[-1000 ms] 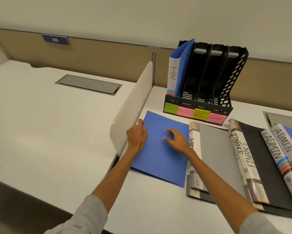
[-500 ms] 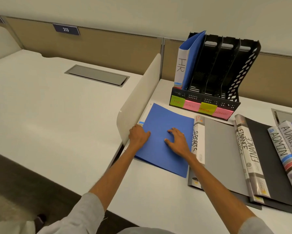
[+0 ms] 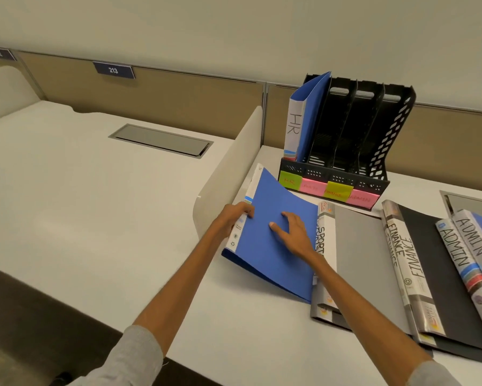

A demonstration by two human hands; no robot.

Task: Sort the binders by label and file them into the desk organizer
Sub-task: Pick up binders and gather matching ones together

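Observation:
A blue binder (image 3: 276,260) lies on the white desk (image 3: 248,324), its left spine edge tilted up. My left hand (image 3: 231,218) grips that white spine edge. My right hand (image 3: 295,235) rests flat on the blue cover, fingers spread. Behind stands the black desk organizer (image 3: 373,174) with green, pink, yellow and pink slot labels; an upright blue HR binder (image 3: 303,118) fills its left slot. To the right lie a grey SPORTS binder (image 3: 356,260), a black FINANCE binder (image 3: 434,260) and two ADMIN binders (image 3: 468,252).
A white curved divider (image 3: 225,174) stands just left of the blue binder. Beyond it is the neighbouring desk with a grey cable hatch (image 3: 161,140). A tan partition wall (image 3: 178,101) with plate 213 runs behind. A second hatch (image 3: 473,201) sits at far right.
The blue binder's left edge has risen off the desk, showing its white spine. My left hand slid from the cover to that edge and closed on it. The right hand stayed on the cover.

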